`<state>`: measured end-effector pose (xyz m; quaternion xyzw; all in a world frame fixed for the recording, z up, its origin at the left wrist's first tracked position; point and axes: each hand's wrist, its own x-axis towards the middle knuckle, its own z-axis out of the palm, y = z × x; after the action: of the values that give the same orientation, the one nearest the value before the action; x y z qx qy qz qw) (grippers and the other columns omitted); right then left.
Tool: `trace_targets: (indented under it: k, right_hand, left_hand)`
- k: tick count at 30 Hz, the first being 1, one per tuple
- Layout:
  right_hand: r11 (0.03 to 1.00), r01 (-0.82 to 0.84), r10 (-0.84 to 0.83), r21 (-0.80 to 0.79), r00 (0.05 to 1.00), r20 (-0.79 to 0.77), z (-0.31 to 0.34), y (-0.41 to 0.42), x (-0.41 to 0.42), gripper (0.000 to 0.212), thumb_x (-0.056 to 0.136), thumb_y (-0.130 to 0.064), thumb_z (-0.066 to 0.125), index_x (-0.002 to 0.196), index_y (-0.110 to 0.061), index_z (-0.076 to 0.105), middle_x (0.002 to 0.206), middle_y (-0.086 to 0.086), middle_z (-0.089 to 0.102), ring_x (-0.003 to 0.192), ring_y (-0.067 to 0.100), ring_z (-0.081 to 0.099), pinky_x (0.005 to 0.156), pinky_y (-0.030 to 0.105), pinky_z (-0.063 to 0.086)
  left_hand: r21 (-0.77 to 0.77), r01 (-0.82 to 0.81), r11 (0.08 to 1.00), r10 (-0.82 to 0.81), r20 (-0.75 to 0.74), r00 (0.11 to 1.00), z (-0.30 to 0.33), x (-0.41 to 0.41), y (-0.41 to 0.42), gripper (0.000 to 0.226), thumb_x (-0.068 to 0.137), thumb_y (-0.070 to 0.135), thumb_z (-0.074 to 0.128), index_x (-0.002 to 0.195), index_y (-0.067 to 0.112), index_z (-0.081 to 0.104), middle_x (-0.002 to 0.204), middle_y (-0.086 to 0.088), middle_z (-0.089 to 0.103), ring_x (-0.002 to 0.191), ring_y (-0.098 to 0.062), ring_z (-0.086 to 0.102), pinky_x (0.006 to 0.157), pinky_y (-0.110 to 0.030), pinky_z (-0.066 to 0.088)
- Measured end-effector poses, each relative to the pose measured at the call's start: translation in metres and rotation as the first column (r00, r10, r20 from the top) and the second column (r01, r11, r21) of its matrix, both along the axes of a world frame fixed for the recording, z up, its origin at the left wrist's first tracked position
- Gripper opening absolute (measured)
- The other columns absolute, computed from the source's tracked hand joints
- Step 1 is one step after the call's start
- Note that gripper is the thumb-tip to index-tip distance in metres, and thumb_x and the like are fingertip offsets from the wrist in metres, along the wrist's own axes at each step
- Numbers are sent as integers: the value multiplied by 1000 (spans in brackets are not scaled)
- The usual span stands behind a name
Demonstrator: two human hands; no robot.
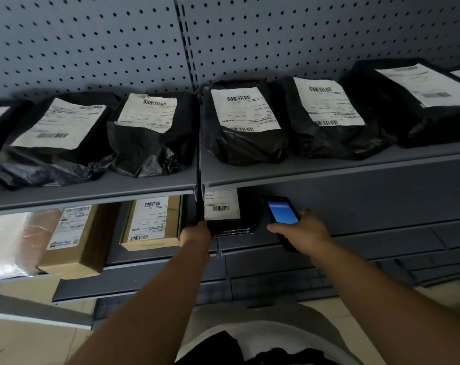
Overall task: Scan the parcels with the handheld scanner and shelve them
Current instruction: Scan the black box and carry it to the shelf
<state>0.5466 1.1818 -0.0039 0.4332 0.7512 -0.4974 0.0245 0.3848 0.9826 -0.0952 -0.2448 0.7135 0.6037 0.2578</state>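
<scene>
A black box parcel [233, 225] with a white barcode label sits on the lower shelf [329, 241], just under the upper shelf's edge. My left hand [196, 237] grips its left front corner. My right hand [302, 231] holds the handheld scanner [280, 212], a black device with a lit blue screen, just right of the parcel and tilted toward it. The far part of the parcel is hidden under the upper shelf.
Several black bagged parcels [243, 125] with white labels line the upper shelf [329, 167] against a grey pegboard. On the lower shelf to the left lie a cardboard box [152, 222], another brown box [73, 238] and a clear plastic-wrapped parcel [7, 246]. More grey shelves step down below right.
</scene>
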Motion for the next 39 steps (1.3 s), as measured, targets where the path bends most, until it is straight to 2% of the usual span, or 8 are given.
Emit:
trace_targets:
  k: [6, 14, 18, 21, 26, 30, 35, 39]
  right_hand:
    - [996, -52, 52, -69, 999, 7, 16, -3, 0, 113, 76, -48, 89, 162, -9, 27, 160, 12, 42, 139, 32, 48, 101, 36, 47]
    - [982, -128, 138, -141, 988, 63, 55, -18, 18, 106, 80, -44, 87, 160, -5, 29, 157, 14, 42, 136, 32, 49, 91, 32, 42]
    - [969, -180, 197, -168, 976, 89, 69, -26, 28, 106, 76, -48, 88, 157, -7, 33, 154, 13, 45, 123, 27, 53, 94, 34, 45]
    - [956, -239, 261, -171, 959, 115, 74, -29, 34, 105, 75, -49, 88, 155, -8, 35, 152, 13, 47, 126, 30, 54, 93, 37, 46]
    - [909, -387, 407, -155, 904, 129, 84, -46, 32, 100, 79, -47, 86, 154, -6, 35, 153, 16, 45, 129, 34, 53, 90, 38, 45]
    - [866, -471, 491, -170, 864, 107, 93, -87, 22, 107, 79, -43, 89, 159, -6, 29, 158, 16, 41, 138, 37, 49, 102, 45, 50]
    - [766, -633, 642, -115, 761, 92, 112, -171, 3, 92, 85, -34, 86, 154, -1, 36, 151, 18, 48, 125, 33, 53, 89, 36, 46]
    - [687, -721, 726, -88, 683, 76, 119, -261, -9, 99, 81, -42, 87, 157, -7, 33, 151, 14, 48, 132, 36, 52, 92, 40, 48]
  left_hand:
    - [-54, -64, 996, 65, 6, 998, 53, 25, -10, 6, 100, 19, 62, 100, 18, 68, 87, -8, 64, 81, -27, 61, 95, -43, 58]
    - [-106, 16, 994, -13, 25, 1000, 108, 60, -31, 22, 98, 16, 64, 80, 24, 56, 82, 3, 57, 71, -13, 55, 100, -49, 55]
    - [-154, -4, 988, 8, 27, 1000, 125, 81, -39, 21, 99, 25, 64, 79, 25, 58, 82, 1, 57, 78, -20, 57, 104, -53, 54]
    - [-201, -53, 978, 60, 32, 998, 139, 104, -49, 17, 101, 27, 63, 85, 21, 63, 86, -7, 61, 92, -29, 63, 93, -45, 57]
    - [-297, -77, 952, 77, -11, 997, 151, 144, -90, 33, 100, 32, 65, 130, 19, 65, 102, -9, 71, 88, -26, 68, 74, -33, 53]
    - [-385, -92, 918, 74, -62, 995, 163, 168, -140, 18, 99, 31, 64, 114, 22, 63, 99, 1, 65, 85, -16, 61, 83, -33, 49]
    - [-463, -89, 882, 79, -40, 996, 173, 193, -225, 40, 98, 35, 62, 134, 16, 59, 119, -4, 66, 107, -29, 67, 94, -42, 58]
    - [-547, -84, 833, 93, -11, 996, 177, 220, -309, 47, 102, 35, 59, 145, 18, 52, 139, -6, 61, 120, -29, 62, 102, -36, 51]
